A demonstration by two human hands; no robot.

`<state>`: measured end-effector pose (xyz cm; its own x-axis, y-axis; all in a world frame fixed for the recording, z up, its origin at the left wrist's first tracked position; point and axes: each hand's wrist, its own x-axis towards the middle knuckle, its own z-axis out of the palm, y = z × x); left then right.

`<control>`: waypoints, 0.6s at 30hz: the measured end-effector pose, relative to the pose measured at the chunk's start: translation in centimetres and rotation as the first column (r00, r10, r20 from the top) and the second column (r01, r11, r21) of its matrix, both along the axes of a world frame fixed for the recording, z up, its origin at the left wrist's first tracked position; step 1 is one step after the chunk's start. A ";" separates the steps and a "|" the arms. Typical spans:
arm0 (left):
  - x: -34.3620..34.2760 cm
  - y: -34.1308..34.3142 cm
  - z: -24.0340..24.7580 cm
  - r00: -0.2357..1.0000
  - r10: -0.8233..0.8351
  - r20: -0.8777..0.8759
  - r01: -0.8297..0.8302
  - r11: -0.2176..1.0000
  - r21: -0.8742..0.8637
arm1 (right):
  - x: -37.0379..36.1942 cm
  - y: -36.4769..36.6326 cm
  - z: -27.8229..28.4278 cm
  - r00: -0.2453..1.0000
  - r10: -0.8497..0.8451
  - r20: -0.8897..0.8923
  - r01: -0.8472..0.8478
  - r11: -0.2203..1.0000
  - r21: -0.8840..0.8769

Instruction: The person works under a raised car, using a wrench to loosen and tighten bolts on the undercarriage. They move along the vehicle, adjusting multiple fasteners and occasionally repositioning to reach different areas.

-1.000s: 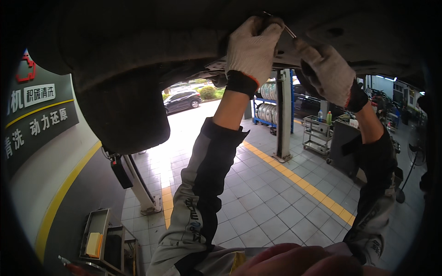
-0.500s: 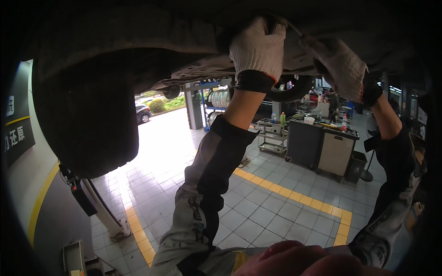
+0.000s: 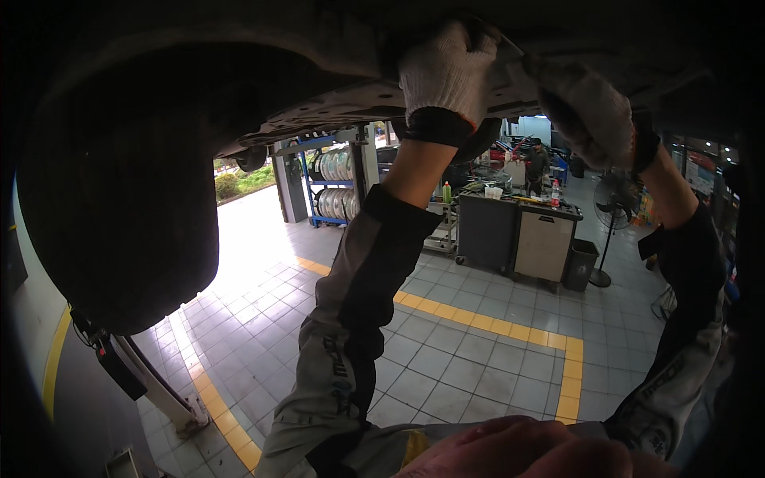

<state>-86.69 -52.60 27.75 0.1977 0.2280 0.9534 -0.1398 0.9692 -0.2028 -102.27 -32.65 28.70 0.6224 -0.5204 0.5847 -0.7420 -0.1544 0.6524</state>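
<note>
Overhead is the dark underside of a raised car. My left hand, in a white knit glove, reaches up against it with the fingers curled; the fingertips are lost in shadow, so what they grip is hidden. My right hand, gloved as well, is closed round the lower right end of a thin metal tool. The tool's narrow shaft slants up and left toward the fingers of my left hand. Its far end cannot be made out in the dark.
A car wheel hangs at the left, near a lift post. Beyond my arms stand a grey tool cabinet, a bin, a pedestal fan and a blue tyre rack. A person stands farther back.
My view has turned to the right, so the wheel and workshop have shifted left in it. Both hands stay close to where they were, still at the underside with the tool.
</note>
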 end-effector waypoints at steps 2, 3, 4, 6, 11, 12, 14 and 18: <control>0.2 0.3 0.0 0.994 -0.113 -0.006 0.113 0.994 -0.003 | 2.1 1.2 -0.1 0.945 -0.322 0.052 0.325 0.944 -0.063; 0.3 0.4 0.0 0.986 -0.166 -0.007 0.166 0.986 -0.003 | 2.9 1.8 -0.1 0.880 -0.467 0.085 0.474 0.876 -0.087; 0.5 0.6 0.0 0.978 -0.206 0.023 0.204 0.976 0.080 | 3.5 2.4 0.0 0.791 -0.600 0.120 0.611 0.785 -0.106; 0.6 1.1 -0.1 0.952 -0.294 0.087 0.265 0.931 0.250 | 4.3 3.1 0.2 0.684 -0.723 0.098 0.728 0.669 -0.148; 0.8 0.8 -0.4 0.942 -0.286 0.176 0.245 0.944 0.220 | 6.2 3.7 0.6 0.528 -0.849 -0.022 0.787 0.499 -0.363; 0.6 0.7 -0.3 0.936 -0.276 0.220 0.208 0.935 0.288 | 6.8 3.6 0.5 0.495 -0.869 -0.019 0.797 0.463 -0.387; 0.4 0.4 -0.1 0.971 0.082 0.226 -0.093 0.995 0.040 | 8.0 3.5 0.5 0.452 -0.892 -0.019 0.806 0.418 -0.419; 0.0 -0.1 -0.1 0.940 0.265 0.215 -0.254 0.964 -0.078 | 9.3 3.6 0.7 0.220 -0.966 0.135 0.968 0.199 -0.154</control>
<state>-86.68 -52.66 27.66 -0.0888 0.2900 0.9529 -0.3311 0.8937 -0.3028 -93.00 -29.01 29.37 -0.2951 -0.6084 0.7367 -0.2334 0.7936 0.5619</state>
